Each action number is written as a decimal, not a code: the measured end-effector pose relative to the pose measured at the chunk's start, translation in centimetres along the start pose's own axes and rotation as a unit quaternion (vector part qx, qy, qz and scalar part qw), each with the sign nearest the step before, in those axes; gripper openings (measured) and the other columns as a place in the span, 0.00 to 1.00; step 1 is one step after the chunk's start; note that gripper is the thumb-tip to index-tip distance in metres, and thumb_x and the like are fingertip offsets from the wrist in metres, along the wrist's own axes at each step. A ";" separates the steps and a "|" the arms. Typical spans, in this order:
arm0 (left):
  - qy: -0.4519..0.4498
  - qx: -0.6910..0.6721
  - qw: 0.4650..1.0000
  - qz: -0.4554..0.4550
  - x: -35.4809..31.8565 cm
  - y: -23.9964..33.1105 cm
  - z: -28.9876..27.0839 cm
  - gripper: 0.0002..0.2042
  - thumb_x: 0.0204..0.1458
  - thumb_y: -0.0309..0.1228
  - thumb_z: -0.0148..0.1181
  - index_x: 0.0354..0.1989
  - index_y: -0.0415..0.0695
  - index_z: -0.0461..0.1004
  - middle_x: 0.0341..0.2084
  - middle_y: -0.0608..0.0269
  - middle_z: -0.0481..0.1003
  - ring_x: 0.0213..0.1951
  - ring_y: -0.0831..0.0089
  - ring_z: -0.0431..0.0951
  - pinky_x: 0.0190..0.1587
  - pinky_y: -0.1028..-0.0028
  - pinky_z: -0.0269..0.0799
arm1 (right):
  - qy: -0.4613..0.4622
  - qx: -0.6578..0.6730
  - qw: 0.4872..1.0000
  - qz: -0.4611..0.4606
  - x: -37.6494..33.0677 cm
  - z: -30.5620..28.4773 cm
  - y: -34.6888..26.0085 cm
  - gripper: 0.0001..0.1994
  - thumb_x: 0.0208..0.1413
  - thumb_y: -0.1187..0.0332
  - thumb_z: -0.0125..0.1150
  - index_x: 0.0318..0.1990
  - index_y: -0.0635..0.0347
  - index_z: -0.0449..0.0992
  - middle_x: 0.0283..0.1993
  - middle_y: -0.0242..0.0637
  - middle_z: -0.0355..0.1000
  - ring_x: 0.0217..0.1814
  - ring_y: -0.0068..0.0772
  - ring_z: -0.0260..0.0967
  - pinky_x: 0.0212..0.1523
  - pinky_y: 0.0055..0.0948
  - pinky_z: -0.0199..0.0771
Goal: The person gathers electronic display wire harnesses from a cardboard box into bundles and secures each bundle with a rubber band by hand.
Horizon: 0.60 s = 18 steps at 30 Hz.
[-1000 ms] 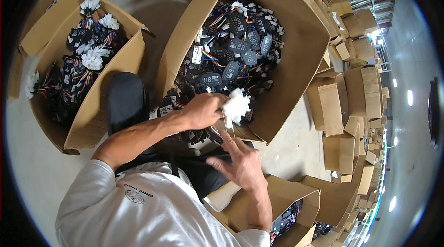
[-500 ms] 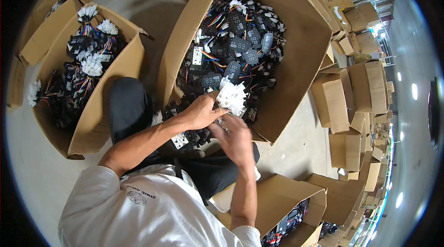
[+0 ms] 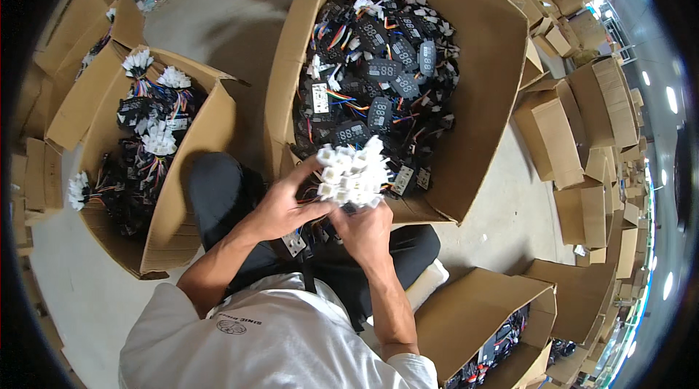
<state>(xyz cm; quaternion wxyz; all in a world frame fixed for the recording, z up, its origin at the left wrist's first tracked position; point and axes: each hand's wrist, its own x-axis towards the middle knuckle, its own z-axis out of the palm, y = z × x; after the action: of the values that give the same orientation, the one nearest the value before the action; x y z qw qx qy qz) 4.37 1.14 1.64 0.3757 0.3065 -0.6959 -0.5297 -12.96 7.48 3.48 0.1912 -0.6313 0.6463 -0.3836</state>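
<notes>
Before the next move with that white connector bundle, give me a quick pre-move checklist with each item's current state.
1. Left hand grips the bunch of white connectors: ok.
2. Right hand supports the bunch from below: ok.
3. Bunch held clear above the big cardboard box of loose black display modules: ok.
4. Wires under the bunch free of tangles: cannot tell, hidden by the hands.
5. Left-side box of finished bundles has room: ok.

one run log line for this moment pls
left hand: holds white connector bundle | right hand: grips bundle from below | behind: big carton of wired display modules
</notes>
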 end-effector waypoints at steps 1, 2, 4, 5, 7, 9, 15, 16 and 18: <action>-0.071 0.033 0.996 0.046 0.5 -2.1 0.1 0.25 0.59 0.30 0.63 0.64 0.39 0.65 0.56 0.51 0.74 0.56 0.65 0.74 0.58 0.66 0.68 | -0.004 -0.019 1.000 -0.011 0.1 0.3 -0.7 0.13 0.46 0.68 0.72 0.40 0.61 0.81 0.38 0.47 0.79 0.38 0.52 0.75 0.41 0.46 0.76; -0.067 0.070 0.992 0.076 0.9 -2.8 0.1 0.22 0.60 0.31 0.61 0.61 0.38 0.68 0.54 0.53 0.74 0.55 0.65 0.74 0.60 0.64 0.67 | -0.027 -0.066 0.997 -0.015 0.2 0.1 -1.7 0.11 0.48 0.70 0.71 0.39 0.63 0.80 0.38 0.49 0.79 0.37 0.54 0.76 0.39 0.43 0.76; -0.055 -0.008 0.997 0.054 1.6 -3.7 0.2 0.17 0.63 0.33 0.57 0.56 0.38 0.71 0.48 0.57 0.77 0.52 0.67 0.75 0.58 0.65 0.67 | -0.038 -0.092 0.995 -0.025 0.6 -1.3 -4.1 0.10 0.50 0.71 0.70 0.39 0.66 0.80 0.39 0.51 0.78 0.37 0.55 0.77 0.39 0.40 0.77; -0.048 -0.122 0.991 0.001 1.9 -3.5 0.0 0.16 0.65 0.35 0.55 0.54 0.37 0.71 0.43 0.59 0.78 0.50 0.69 0.75 0.56 0.67 0.69 | -0.027 -0.070 0.997 -0.029 0.6 -2.1 -5.0 0.11 0.50 0.71 0.70 0.40 0.66 0.80 0.39 0.51 0.78 0.38 0.55 0.77 0.39 0.39 0.77; -0.027 -0.259 0.966 0.005 2.0 -3.5 0.0 0.18 0.67 0.43 0.52 0.52 0.39 0.69 0.37 0.64 0.75 0.41 0.74 0.75 0.47 0.71 0.71 | -0.024 0.073 0.997 0.027 -0.3 -3.4 -5.4 0.12 0.54 0.70 0.70 0.43 0.68 0.81 0.38 0.47 0.79 0.40 0.43 0.78 0.43 0.32 0.76; -0.040 -0.251 0.967 -0.012 1.8 -2.4 -0.8 0.19 0.67 0.43 0.51 0.54 0.39 0.68 0.37 0.64 0.75 0.40 0.74 0.75 0.47 0.71 0.71 | 0.024 0.081 0.996 0.008 -0.3 -4.2 -5.3 0.12 0.54 0.72 0.69 0.44 0.67 0.80 0.38 0.49 0.78 0.39 0.47 0.78 0.42 0.36 0.77; -0.021 -0.197 0.980 -0.016 1.0 -2.1 0.2 0.19 0.63 0.36 0.60 0.58 0.39 0.71 0.50 0.62 0.76 0.53 0.70 0.74 0.59 0.67 0.67 | 0.093 0.133 0.986 -0.029 0.2 -3.2 -5.9 0.17 0.51 0.73 0.73 0.49 0.68 0.79 0.43 0.43 0.75 0.41 0.33 0.74 0.46 0.29 0.74; -0.039 -0.182 0.982 -0.025 0.9 -2.6 0.1 0.20 0.61 0.34 0.62 0.60 0.39 0.71 0.56 0.63 0.74 0.58 0.71 0.71 0.62 0.67 0.64 | 0.093 0.122 0.988 -0.036 0.4 -3.1 -6.2 0.18 0.51 0.73 0.73 0.49 0.68 0.78 0.43 0.43 0.74 0.42 0.33 0.73 0.45 0.29 0.74; -0.037 -0.170 0.985 -0.009 0.6 -3.1 0.5 0.19 0.62 0.33 0.61 0.59 0.39 0.71 0.56 0.63 0.74 0.58 0.71 0.71 0.62 0.67 0.64 | 0.092 0.112 0.988 -0.043 0.7 -2.8 -6.2 0.19 0.51 0.73 0.73 0.50 0.67 0.78 0.44 0.44 0.74 0.42 0.33 0.73 0.45 0.29 0.74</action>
<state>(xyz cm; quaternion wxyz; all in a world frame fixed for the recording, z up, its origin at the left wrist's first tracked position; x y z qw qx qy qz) 3.69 0.13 -1.36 0.3913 0.2250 -0.6065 -0.6545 -10.94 8.06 10.01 0.1838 -0.5953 0.5861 -0.5180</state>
